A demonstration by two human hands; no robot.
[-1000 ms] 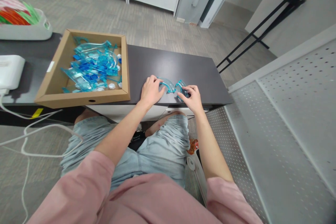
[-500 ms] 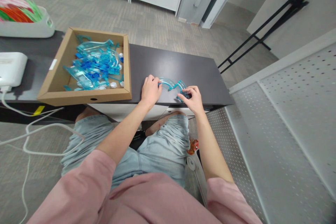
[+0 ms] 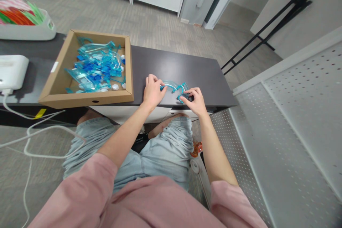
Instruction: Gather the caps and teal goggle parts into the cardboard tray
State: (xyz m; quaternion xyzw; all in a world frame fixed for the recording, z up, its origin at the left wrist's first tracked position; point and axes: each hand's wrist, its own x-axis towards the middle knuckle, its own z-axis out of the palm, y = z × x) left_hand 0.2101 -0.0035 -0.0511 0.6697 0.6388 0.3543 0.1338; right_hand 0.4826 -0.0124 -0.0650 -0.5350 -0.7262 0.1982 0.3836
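Note:
Two curved, clear blue plastic track pieces lie on the dark tabletop (image 3: 171, 60), their ends close together. My left hand (image 3: 154, 92) grips the far end of the left curved track piece (image 3: 170, 83) between thumb and fingers. The shorter, more tightly bent right track piece (image 3: 184, 87) is pinched at its outer side by my right hand (image 3: 195, 100). Whether the two facing ends are locked together or only touch, I cannot tell. My fingertips hide part of both pieces.
An open cardboard box (image 3: 128, 67) with clear blue track parts, dark blue pieces and white hexagonal pieces stands to the left. Beyond it are a white charger-like block (image 3: 13, 73) with a cable and a white bin (image 3: 34, 32). A perforated panel (image 3: 301, 89) borders the right.
The right track piece has turned slightly and shifted a little left in my right hand, toward the other piece. My left hand stays almost where it was.

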